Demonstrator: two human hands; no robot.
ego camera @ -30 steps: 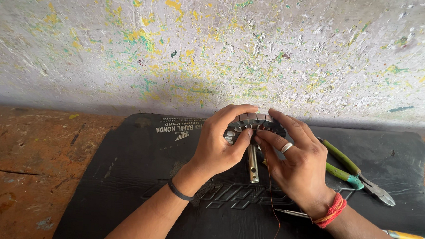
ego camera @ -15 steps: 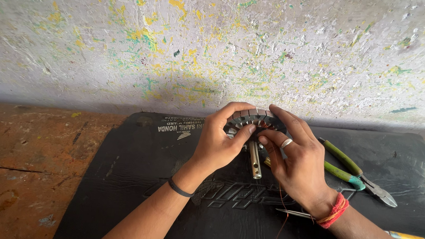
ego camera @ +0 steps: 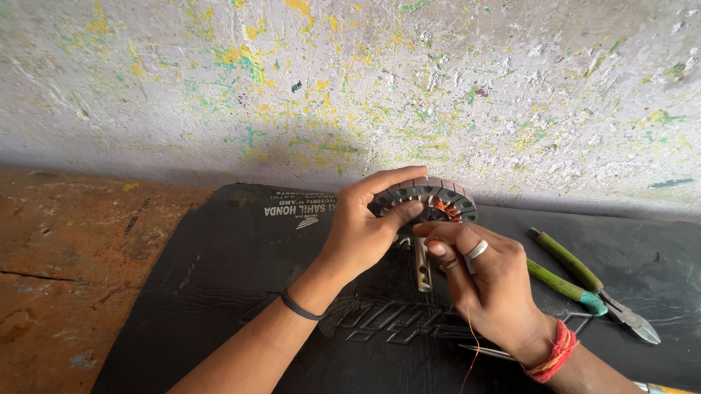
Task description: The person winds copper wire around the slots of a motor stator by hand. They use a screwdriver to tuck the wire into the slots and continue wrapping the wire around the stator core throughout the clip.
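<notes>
The black mat (ego camera: 201, 293) on the desk (ego camera: 34, 284) lies beneath both hands. Your left hand (ego camera: 360, 237) is closed around the rim of the round motor core (ego camera: 430, 200), holding it upright above the mat. Your right hand (ego camera: 486, 280) pinches the thin copper wire (ego camera: 471, 339) at the core's face. The pliers (ego camera: 582, 281) lie just right of your right hand. Risk: excess tension could snap the wire; a loosened left-hand grip could let the core slip.

Soft, even daylight, sharp focus throughout, faint shadows under the hands (ego camera: 435, 253), slight wide-angle bending at edges.
</notes>
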